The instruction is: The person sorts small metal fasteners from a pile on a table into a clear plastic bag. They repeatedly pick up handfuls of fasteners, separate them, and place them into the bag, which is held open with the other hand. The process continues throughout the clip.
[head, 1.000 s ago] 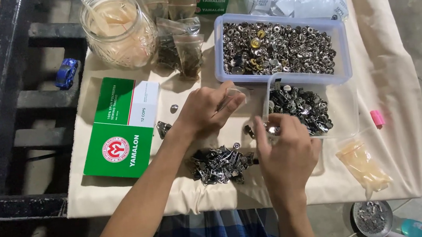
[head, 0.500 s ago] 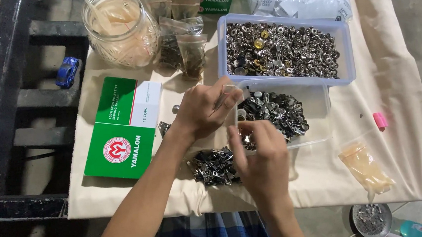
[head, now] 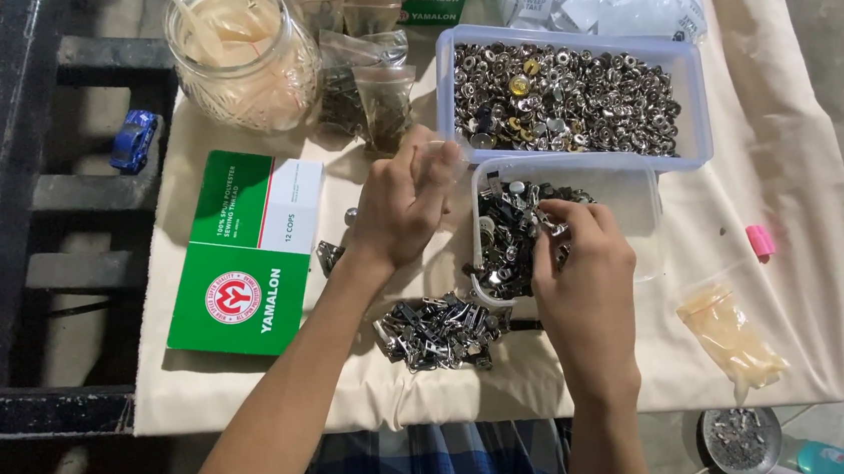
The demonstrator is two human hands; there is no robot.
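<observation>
My left hand [head: 402,208] hovers over the cream cloth, fingertips pinched on what looks like a small clear plastic bag [head: 444,157]. Just right of it stands a small clear tub [head: 631,213], part filled with dark and silver metal fittings. My right hand [head: 582,272] reaches into this tub, and its fingers close on a few fittings [head: 547,221]. A loose heap of similar metal pieces [head: 440,332] lies on the cloth below both hands.
A larger clear box of silver snaps [head: 692,95] sits behind the tub. A green and white carton [head: 242,251] lies at left, with a glass jar [head: 242,56] and small filled bags [head: 371,96] behind it. A pink bit [head: 761,240] and a yellowish bag [head: 731,341] lie at right.
My right hand moved from the tub's near edge into the tub among the fittings. My left hand lifted slightly away from me, fingers drawn together on the bag.
</observation>
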